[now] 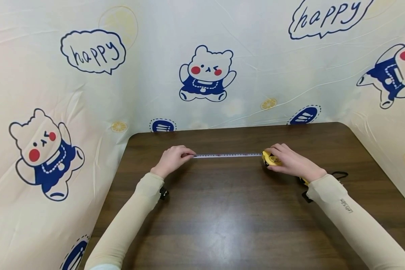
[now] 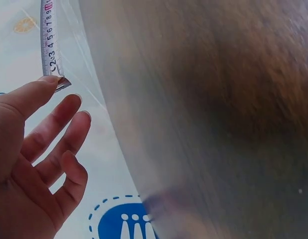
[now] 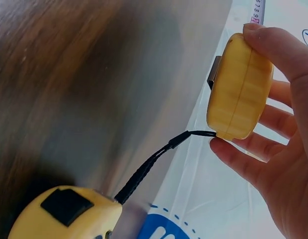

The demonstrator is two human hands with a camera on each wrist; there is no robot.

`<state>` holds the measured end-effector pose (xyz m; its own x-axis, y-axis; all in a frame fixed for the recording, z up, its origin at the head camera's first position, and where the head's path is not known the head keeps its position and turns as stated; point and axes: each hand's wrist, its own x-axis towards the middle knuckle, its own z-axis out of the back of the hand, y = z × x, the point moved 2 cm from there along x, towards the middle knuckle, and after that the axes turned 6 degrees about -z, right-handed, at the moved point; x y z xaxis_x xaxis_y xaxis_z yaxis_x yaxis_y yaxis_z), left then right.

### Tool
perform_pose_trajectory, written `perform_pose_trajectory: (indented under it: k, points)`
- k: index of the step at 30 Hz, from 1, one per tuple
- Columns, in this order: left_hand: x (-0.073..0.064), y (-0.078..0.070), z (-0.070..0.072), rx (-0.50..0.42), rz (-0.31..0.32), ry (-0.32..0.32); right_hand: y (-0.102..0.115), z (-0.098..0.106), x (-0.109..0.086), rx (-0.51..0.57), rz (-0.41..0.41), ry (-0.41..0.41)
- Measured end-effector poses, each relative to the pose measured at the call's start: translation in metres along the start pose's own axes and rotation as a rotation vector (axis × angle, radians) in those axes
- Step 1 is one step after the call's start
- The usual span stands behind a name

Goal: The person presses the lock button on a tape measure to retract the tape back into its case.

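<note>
Head view: the left hand [image 1: 173, 159] pinches the hook end of the tape blade [image 1: 227, 155]; at three o'clock from it, the right hand [image 1: 291, 161] grips the yellow case [image 1: 272, 158]. A slipping pinch could let the blade snap back; a careless wrist might knock the second tape measure [image 3: 69, 219], four o'clock of the case.

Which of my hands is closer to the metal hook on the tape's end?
Left. Your left hand pinches the tape beside the hook; your right hand is at the other end, holding the yellow case.
</note>
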<state>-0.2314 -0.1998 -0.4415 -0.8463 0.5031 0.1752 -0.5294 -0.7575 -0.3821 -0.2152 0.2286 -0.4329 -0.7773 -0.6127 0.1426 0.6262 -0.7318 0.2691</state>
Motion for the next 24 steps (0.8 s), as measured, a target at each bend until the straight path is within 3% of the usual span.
perform_pose_trajectory:
  k: [11,24]
  points:
    - [0.004,-0.007,-0.01,-0.013,0.006,-0.003,0.01,-0.003,0.007,0.01,-0.033,0.025]
    - [0.011,-0.022,-0.018,-0.009,-0.018,0.006,0.02,-0.01,0.015,0.016,-0.004,0.028]
